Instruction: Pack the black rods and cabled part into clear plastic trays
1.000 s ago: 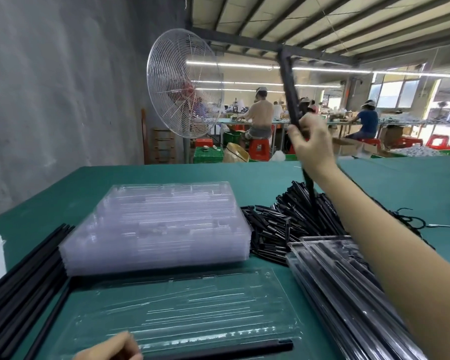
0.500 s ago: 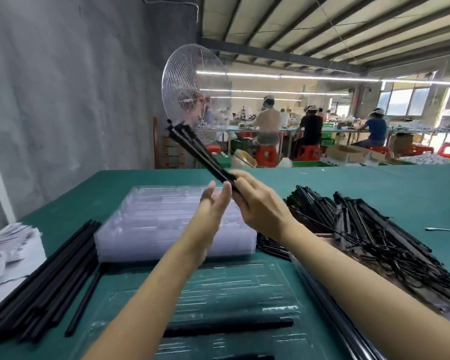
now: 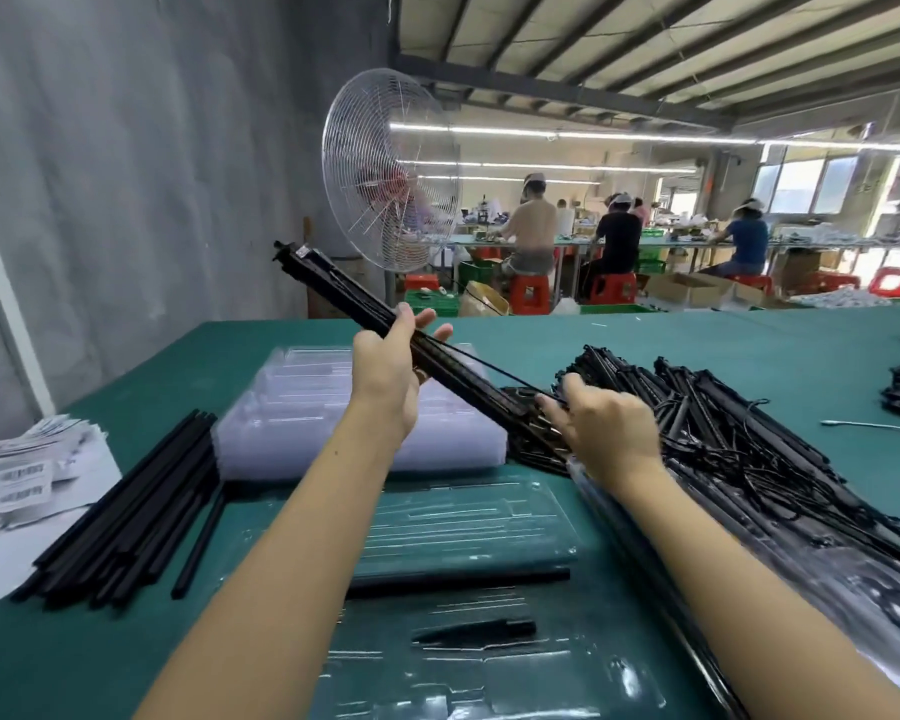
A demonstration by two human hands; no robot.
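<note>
A long black cabled part (image 3: 344,291) slants from upper left down to the right above the table. My left hand (image 3: 385,371) grips it near its middle. My right hand (image 3: 604,428) holds its lower end, with the thin cable stretched between both hands. Below my arms lies an open clear plastic tray (image 3: 463,517) with one black rod (image 3: 458,582) across it and a short black piece (image 3: 474,631) nearer me. A bundle of loose black rods (image 3: 126,517) lies at the left. A heap of cabled parts (image 3: 739,433) sits at the right.
A stack of empty clear trays (image 3: 292,433) stands behind the open tray. Filled trays (image 3: 801,574) lie under my right forearm. Paper label sheets (image 3: 17,480) sit at the far left edge. A standing fan (image 3: 391,174) and seated workers are beyond the green table (image 3: 541,335).
My left hand has closed round the cabled part, which it only touched before. My right hand slid down to the part's lower end, and the part now sits lower and flatter.
</note>
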